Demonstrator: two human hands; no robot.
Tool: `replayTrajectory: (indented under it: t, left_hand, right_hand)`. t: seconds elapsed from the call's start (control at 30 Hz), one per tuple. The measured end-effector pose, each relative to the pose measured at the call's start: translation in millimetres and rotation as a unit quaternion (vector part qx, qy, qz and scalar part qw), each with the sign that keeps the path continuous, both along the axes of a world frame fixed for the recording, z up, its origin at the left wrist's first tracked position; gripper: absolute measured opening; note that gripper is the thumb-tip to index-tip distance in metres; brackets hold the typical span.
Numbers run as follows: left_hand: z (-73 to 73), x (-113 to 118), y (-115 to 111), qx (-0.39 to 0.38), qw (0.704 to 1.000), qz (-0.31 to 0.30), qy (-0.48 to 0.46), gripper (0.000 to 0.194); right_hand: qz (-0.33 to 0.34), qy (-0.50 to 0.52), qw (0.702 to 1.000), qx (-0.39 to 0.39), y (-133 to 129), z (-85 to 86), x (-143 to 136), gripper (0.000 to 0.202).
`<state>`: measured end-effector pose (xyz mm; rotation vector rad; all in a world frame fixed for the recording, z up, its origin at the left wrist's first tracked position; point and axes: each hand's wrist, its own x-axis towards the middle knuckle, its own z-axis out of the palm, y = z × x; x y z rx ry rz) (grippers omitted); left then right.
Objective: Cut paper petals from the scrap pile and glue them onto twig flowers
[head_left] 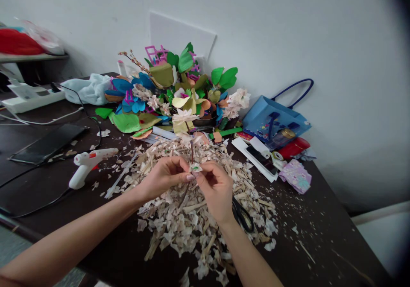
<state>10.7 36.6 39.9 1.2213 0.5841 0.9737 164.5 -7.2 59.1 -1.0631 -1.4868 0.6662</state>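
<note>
Now a slender brown stem (192, 151) is held nearly upright, a green-marked pale petal (195, 168) pinched at mid-length.

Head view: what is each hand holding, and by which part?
The left hand pinches a thin twig partway along its length; the right hand pinches a small pale petal, apparently by its edge.

A blue bag (261, 114) and a purple patterned pouch (296, 177) sit by the far right corner of the table (320, 218). At left, pale-blue cloth (88, 89) lies by the far edge, a dark tablet (48, 144) nearer the front edge.
</note>
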Motion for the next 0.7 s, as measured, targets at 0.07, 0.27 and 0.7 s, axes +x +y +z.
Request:
replayTrajectory:
  t: [0.07,0.27,0.7]
  left_hand:
    - [-0.2,-0.3,0.0,0.008,1.000,0.002,0.004,0.021]
    - [0.7,-1.4,0.6,0.025,1.000,0.001,0.014,0.022]
    - [-0.4,-3.8,2.4,0.034,0.999,-0.022,0.009,0.021]
  right_hand:
    - [0.001,0.001,1.000,-0.004,-0.3,-0.5,-0.4,0.011]
    - [0.008,0.004,1.000,-0.012,-0.7,-1.7,-1.2,0.011]
    - [0.014,0.016,1.000,-0.010,-1.9,-8.3,-2.5,0.011]
